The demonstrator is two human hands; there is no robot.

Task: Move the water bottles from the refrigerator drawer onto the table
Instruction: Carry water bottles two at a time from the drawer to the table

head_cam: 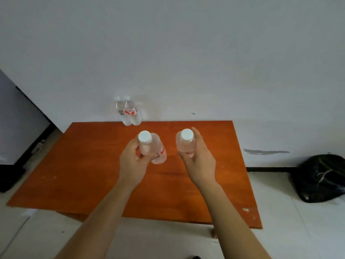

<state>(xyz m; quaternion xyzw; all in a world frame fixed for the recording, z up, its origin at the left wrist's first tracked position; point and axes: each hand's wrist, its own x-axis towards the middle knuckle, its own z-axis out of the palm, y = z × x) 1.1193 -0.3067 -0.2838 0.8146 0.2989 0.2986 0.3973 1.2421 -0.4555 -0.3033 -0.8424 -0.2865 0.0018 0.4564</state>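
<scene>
Left hand (pixel 133 161) has its fingers curled round the left bottle (pixel 155 148) just below the cap. Right hand (pixel 198 161) wraps the right bottle (pixel 184 144) the same way. Long axes near vertical, caps up, left one slightly tilted. Both are over the mid counter (pixel 93 174); cannot tell if the bases touch it. Judged set-down: straight below each hand. Two bottles (pixel 130 113) stand touching at the far edge. Clear plastic, white caps; smooth orange wood.

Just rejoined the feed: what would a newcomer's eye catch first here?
Two white-capped water bottles at the middle of the orange table: the left bottle in the left hand, the right bottle in the right hand. Two more bottles stand together at its far edge; a black bag lies on the floor at right.
</scene>
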